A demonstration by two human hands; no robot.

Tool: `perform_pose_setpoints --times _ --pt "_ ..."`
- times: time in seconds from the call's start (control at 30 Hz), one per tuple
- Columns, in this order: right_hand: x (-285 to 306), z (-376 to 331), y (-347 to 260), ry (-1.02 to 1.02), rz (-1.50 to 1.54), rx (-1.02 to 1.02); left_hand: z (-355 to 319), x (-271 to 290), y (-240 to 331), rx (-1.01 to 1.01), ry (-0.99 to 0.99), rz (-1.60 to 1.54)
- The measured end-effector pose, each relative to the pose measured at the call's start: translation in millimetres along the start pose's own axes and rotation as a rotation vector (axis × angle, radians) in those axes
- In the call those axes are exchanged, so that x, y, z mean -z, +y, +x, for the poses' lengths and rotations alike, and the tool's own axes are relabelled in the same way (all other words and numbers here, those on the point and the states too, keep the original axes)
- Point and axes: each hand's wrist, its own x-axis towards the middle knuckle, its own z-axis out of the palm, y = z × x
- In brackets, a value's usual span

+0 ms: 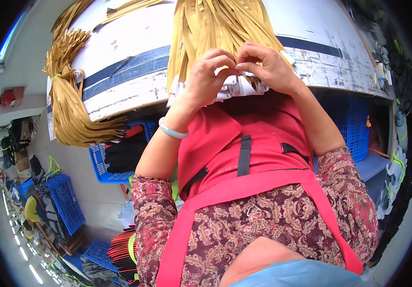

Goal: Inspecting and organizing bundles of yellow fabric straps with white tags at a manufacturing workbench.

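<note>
Pale blue fabric [287,275] sits closest to view, then my red apron [273,131]. At the near edge of the white table [134,33], gold strips [215,28] lie thickly bunched, their white ends [237,88] toward me. Above those ends my left hand [211,72] and right hand [265,66] meet, fingers curled, fingertips drawn narrow; I cannot tell what they pinch. Another gold bundle [67,110] droops off the table's left side.

Hands [207,76] [269,67] close together — fingers [250,50] curled, forearms [158,149] [321,118] slanting inward.
</note>
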Motion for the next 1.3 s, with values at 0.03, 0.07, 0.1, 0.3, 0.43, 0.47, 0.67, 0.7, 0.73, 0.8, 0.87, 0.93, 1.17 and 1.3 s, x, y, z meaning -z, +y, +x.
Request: perform_pose_setpoints --times 0.03,0.07,0.1,0.3,0.43,0.47,0.67,0.7,0.73,0.8,0.87,0.93,1.17,1.3 --pt "0.3 1.4 4.1 0.009 0.005 0.001 1.0 2.8 2.2 -0.002 -0.009 0.005" --pt "-0.5 2.9 6.9 -0.039 0.113 -0.089 2.0 6.7 4.1 0.016 0.013 -0.079" --pt "-0.1 6.1 8.4 -0.089 0.220 -0.177 3.2 11.2 4.6 0.034 0.038 -0.161" --pt "2.2 38.0 10.3 -0.218 0.348 -0.108 3.6 31.9 -11.0 0.237 0.072 -0.578" --pt "1.5 50.0 6.4 -0.204 0.515 0.022 8.7 45.2 -11.1 0.322 0.021 -0.810" --pt "3.1 52.4 6.5 -0.220 0.539 0.004 9.5 48.5 -10.1 0.322 0.008 -0.760" --pt "-10.5 56.9 -6.6 -0.099 0.493 -0.083 7.3 45.6 -5.6 0.258 0.241 -0.464" --pt "-18.8 56.7 -8.8 0.004 0.388 -0.079 6.3 41.7 -4.6 0.260 0.247 -0.462" --pt "-26.0 57.0 -3.6 0.173 -0.151 0.232 5.9 35.7 -3.1 0.174 0.349 -0.151" --pt "-45.3 59.5 7.0 0.387 -0.307 0.303 9.2 21.0 -2.0 -0.017 0.498 0.243" --pt "-50.8 62.1 20.4 0.419 -0.333 0.282 5.1 17.7 -1.8 0.082 0.426 0.166" --pt "-51.2 57.6 28.0 0.452 -0.166 0.208 -2.5 18.9 0.5 0.177 0.340 -0.192" --pt "-46.4 37.0 3.8 0.178 0.306 0.136 -11.6 51.4 -7.5 0.245 0.113 -0.323" --pt "-43.4 33.5 1.0 0.207 0.527 -0.084 -15.0 44.5 -5.3 0.100 0.179 -0.040"
